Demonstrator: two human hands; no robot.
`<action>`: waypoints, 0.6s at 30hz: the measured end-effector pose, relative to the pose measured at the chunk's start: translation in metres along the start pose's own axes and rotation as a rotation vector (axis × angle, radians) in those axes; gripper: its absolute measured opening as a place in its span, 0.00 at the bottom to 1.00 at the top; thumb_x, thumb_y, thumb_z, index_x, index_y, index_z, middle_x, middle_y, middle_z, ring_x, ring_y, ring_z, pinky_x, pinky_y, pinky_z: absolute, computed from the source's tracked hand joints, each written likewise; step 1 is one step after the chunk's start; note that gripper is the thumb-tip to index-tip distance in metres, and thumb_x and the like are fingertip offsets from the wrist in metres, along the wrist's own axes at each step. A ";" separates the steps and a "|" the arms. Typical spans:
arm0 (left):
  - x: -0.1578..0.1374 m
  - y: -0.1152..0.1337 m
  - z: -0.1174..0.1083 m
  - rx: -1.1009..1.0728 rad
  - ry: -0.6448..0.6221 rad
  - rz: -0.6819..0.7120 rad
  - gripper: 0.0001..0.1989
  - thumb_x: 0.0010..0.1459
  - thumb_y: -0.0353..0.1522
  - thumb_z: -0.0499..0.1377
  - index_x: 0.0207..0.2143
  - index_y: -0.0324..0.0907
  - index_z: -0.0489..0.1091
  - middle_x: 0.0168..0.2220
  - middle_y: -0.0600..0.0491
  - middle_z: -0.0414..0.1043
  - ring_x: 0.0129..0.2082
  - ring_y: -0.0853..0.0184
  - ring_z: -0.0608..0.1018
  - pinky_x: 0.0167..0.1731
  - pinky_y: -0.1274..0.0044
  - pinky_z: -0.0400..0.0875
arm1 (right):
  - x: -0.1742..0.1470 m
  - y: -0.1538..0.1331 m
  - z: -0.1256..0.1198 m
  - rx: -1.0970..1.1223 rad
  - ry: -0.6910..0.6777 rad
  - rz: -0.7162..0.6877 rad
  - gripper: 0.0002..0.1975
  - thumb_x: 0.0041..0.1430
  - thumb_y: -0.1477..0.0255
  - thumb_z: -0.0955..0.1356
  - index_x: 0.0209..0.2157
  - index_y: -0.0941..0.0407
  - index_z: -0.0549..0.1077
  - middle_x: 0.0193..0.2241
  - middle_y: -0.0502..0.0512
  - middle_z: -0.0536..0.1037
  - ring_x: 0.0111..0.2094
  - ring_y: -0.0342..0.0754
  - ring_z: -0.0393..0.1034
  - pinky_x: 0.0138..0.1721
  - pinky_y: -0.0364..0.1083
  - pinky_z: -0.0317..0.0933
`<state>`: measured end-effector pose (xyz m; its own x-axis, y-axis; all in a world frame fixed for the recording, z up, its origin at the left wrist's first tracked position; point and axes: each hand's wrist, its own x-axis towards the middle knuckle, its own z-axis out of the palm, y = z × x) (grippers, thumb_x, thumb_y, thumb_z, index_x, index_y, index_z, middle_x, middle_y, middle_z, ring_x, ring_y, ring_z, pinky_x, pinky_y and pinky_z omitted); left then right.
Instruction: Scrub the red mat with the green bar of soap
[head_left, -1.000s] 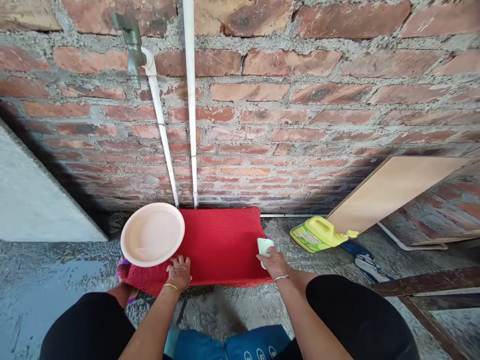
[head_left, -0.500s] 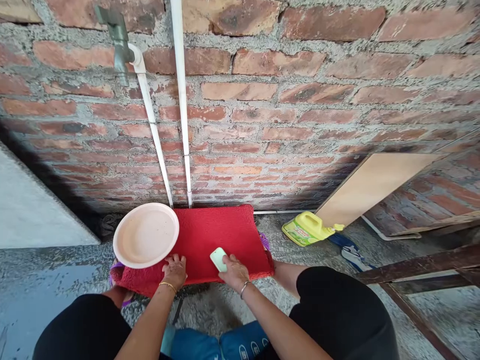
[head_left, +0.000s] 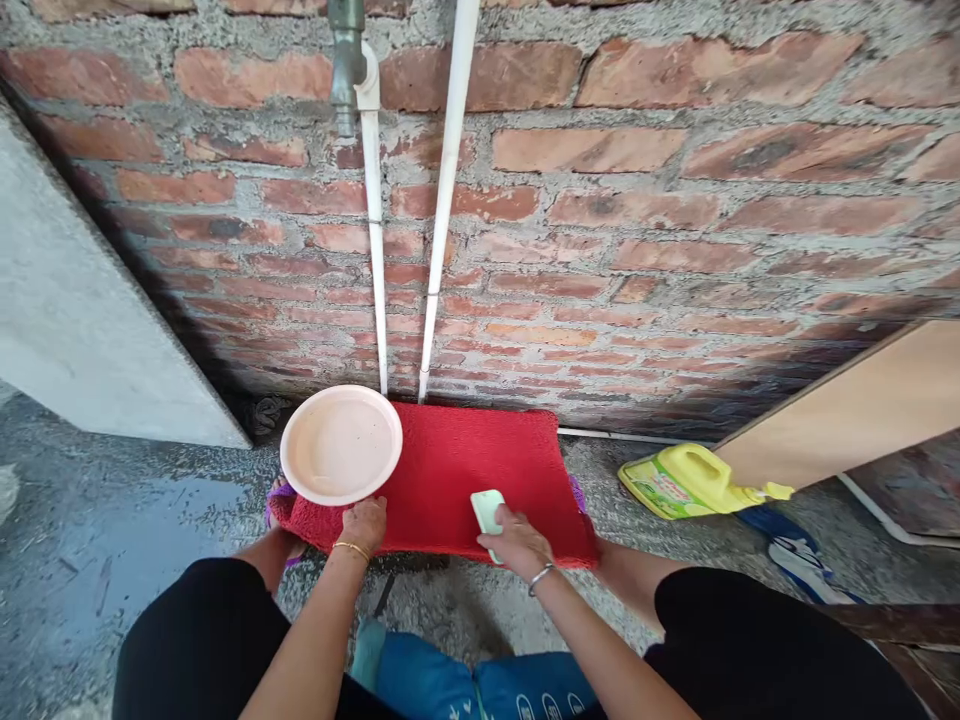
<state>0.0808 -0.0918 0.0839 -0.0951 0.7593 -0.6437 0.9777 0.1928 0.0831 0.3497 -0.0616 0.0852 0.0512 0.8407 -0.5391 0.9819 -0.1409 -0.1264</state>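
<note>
Both bare forearms reach forward and down between the spread, bent knees, the left forearm (head_left: 319,625) slanting toward the right and the right forearm (head_left: 600,640) toward the left. The left grip (head_left: 365,525) is held low just ahead of the left knee (head_left: 199,620), back upward, its fingertips hard to make out. The right grip (head_left: 521,542) is closed, back upward, well apart from it and inward of the right knee (head_left: 727,615).

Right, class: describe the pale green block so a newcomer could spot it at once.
Before the brick wall lies a red cloth. In the person's right hand, over the cloth, is the block. Unlike the round, pale pink basin, it is small, oblong and pale green.
</note>
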 end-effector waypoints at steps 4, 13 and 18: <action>-0.004 -0.033 0.006 -0.028 -0.015 -0.064 0.21 0.61 0.24 0.43 0.51 0.38 0.69 0.52 0.40 0.73 0.53 0.60 0.74 0.47 0.68 0.71 | -0.022 -0.094 0.016 -0.060 -0.101 -0.281 0.22 0.47 0.62 0.71 0.45 0.51 0.70 0.44 0.56 0.73 0.41 0.51 0.72 0.38 0.45 0.60; -0.001 -0.061 0.015 -0.056 -0.053 -0.162 0.21 0.59 0.24 0.46 0.51 0.34 0.70 0.51 0.35 0.73 0.52 0.56 0.75 0.47 0.66 0.71 | -0.030 -0.188 0.046 -0.176 -0.101 -0.577 0.24 0.48 0.67 0.70 0.50 0.52 0.69 0.48 0.61 0.72 0.45 0.55 0.72 0.42 0.49 0.63; 0.002 -0.053 0.013 -0.055 -0.074 -0.146 0.21 0.58 0.23 0.46 0.50 0.34 0.70 0.52 0.34 0.72 0.52 0.53 0.74 0.43 0.61 0.73 | -0.009 -0.129 0.025 -0.164 -0.124 -0.316 0.24 0.47 0.66 0.70 0.49 0.52 0.69 0.48 0.60 0.72 0.46 0.54 0.72 0.41 0.47 0.61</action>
<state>0.0309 -0.1088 0.0688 -0.2196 0.6736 -0.7058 0.9426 0.3331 0.0246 0.2180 -0.0643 0.0853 -0.2712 0.7584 -0.5927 0.9625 0.2090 -0.1730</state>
